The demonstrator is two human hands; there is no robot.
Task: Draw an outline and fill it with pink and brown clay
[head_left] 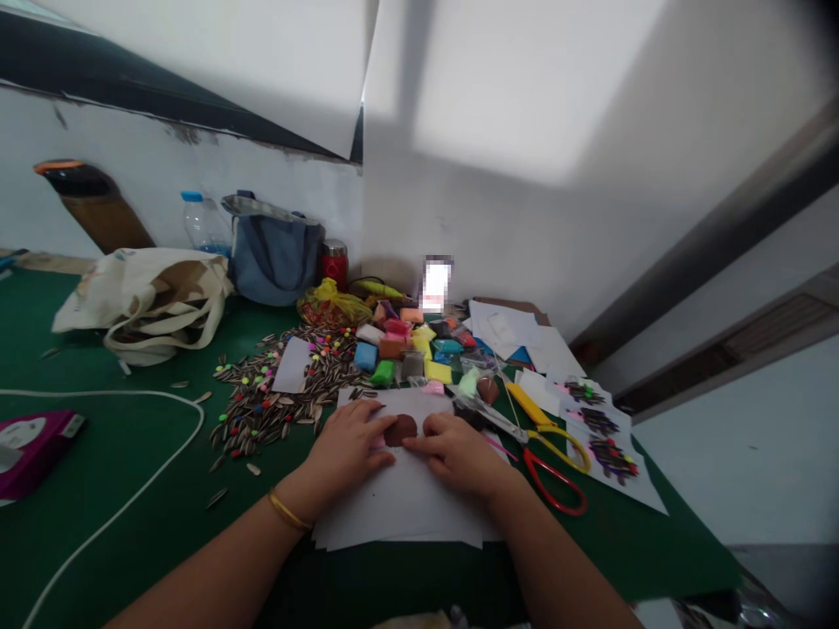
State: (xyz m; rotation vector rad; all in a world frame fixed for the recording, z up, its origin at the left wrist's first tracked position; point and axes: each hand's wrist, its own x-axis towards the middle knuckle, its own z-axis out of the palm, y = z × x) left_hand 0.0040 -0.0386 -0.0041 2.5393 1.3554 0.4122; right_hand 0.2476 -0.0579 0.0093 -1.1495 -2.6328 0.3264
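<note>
A brown lump of clay lies on a stack of white paper sheets on the green table. My left hand rests on the paper with its fingers curled against the left side of the lump; a gold bangle is on that wrist. My right hand lies on the paper at the lump's right side, fingers bent and pressing toward it. Both hands touch the clay from either side.
A heap of sunflower seeds with small coloured beads lies to the left. Coloured clay blocks sit behind the paper. Scissors and decorated paper sheets lie to the right. Bags, a bottle, a white cable stand further left.
</note>
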